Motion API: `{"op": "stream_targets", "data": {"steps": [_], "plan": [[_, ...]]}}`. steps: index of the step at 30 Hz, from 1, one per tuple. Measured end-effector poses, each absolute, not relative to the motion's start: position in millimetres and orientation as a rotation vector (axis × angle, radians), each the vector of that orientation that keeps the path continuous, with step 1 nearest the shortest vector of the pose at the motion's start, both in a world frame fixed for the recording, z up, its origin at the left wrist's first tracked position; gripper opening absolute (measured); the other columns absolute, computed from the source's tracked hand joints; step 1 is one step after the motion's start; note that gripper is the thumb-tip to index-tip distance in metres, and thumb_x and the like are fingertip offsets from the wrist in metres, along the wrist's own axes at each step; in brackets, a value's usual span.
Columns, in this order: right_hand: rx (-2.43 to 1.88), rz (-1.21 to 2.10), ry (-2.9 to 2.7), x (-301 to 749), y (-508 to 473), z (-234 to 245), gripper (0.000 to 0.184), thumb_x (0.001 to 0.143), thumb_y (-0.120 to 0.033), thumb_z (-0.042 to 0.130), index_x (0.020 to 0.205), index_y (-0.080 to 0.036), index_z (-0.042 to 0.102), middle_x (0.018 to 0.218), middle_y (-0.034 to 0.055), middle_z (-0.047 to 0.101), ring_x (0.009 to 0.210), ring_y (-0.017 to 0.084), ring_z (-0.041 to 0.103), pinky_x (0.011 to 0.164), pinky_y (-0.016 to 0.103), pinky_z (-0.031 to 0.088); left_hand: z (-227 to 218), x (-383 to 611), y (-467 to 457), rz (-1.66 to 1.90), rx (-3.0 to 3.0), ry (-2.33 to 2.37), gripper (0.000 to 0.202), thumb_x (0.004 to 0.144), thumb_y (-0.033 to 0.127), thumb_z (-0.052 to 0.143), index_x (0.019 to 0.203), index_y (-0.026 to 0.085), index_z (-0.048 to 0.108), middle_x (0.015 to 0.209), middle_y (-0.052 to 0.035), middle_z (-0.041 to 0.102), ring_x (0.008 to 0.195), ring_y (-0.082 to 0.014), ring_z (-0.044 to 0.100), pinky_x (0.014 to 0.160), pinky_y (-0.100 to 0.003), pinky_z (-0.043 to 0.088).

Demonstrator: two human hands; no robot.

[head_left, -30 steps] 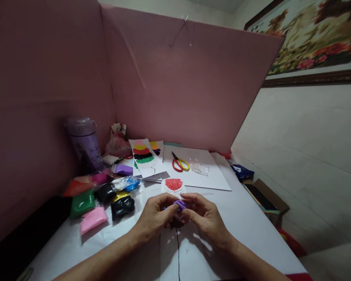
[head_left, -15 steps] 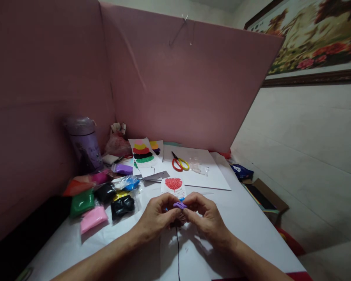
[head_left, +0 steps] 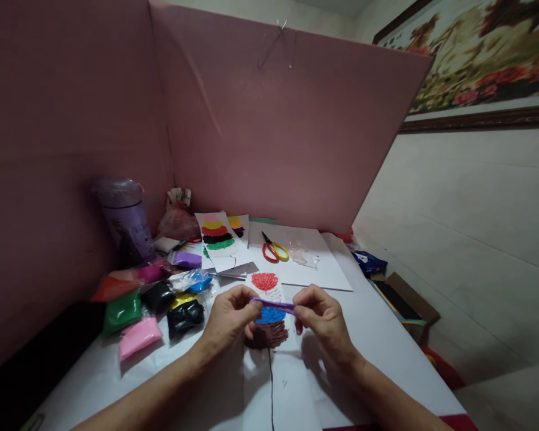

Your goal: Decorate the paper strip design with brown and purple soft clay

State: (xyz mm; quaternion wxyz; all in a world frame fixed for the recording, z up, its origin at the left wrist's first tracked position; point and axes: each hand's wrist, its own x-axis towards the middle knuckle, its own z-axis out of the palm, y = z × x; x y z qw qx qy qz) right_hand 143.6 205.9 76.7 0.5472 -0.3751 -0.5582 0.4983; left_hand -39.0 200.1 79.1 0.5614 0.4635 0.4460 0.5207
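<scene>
A strip of purple modelling clay (head_left: 273,304) is stretched between my two hands, above the paper. My left hand (head_left: 234,316) pinches one end between thumb and fingers. The other end is pinched in my right hand (head_left: 320,317). Beneath the strip lies a white paper (head_left: 291,383) bearing a red clay patch (head_left: 265,281), a white one, a blue one (head_left: 272,315) and a brown one (head_left: 269,334). A thin black line (head_left: 272,383) runs down from the brown patch toward me.
Several bags of coloured clay (head_left: 140,338) lie at the left, before a purple tumbler (head_left: 126,224). Behind my hands are a sheet with coloured bands (head_left: 218,233), a grey metal blade (head_left: 236,272), red-and-yellow scissors (head_left: 275,250) and a clear plastic bag (head_left: 303,256). Pink panels (head_left: 269,131) stand behind.
My hands have moved apart, drawing the bunched purple clay out into a long thin strip. The blue and brown patches beneath now show more fully.
</scene>
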Motion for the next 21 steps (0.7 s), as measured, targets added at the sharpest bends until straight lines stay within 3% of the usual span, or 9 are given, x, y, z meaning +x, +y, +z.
{"op": "stream_targets", "data": {"steps": [6,14,17,21], "plan": [[-0.985,1.133,-1.292,150.8,212.3,77.3,0.02,0.073,-0.031,0.073,0.072,-0.018,0.058,0.061,-0.0049,0.054,0.046,0.009,0.051,0.046,0.022,0.043,80.5,-50.5,203.7,1.295,1.072,1.025,0.035,0.066,0.041,0.077,0.078,0.011,0.063,0.058,0.0013,0.061,0.041,-0.0066,0.05,0.042,-0.018,0.04],[-0.867,1.255,-1.421,147.3,205.0,81.3,0.023,0.077,-0.038,0.073,0.085,-0.018,0.066,0.069,-0.0006,0.062,0.055,0.012,0.057,0.054,0.025,0.05,75.1,-40.2,201.3,1.128,1.096,0.893,0.063,0.057,0.044,0.085,0.105,0.011,0.061,0.068,-0.0018,0.065,0.042,-0.009,0.053,0.037,-0.019,0.041],[-0.785,1.368,-1.466,144.4,201.2,78.9,0.024,0.075,-0.036,0.075,0.089,-0.018,0.067,0.075,0.0013,0.065,0.062,0.014,0.06,0.058,0.026,0.051,71.3,-38.0,199.9,1.093,1.138,0.851,0.051,0.061,0.042,0.083,0.096,0.011,0.063,0.07,-0.0036,0.067,0.045,-0.0094,0.055,0.038,-0.018,0.041],[-0.725,1.442,-1.459,140.0,198.0,70.5,0.024,0.072,-0.028,0.078,0.089,-0.019,0.065,0.079,0.0012,0.067,0.07,0.016,0.064,0.066,0.029,0.052,69.7,-36.1,197.3,1.08,1.158,0.87,0.037,0.062,0.04,0.082,0.074,0.011,0.061,0.058,-0.0025,0.065,0.042,-0.0085,0.052,0.039,-0.018,0.039]]}}
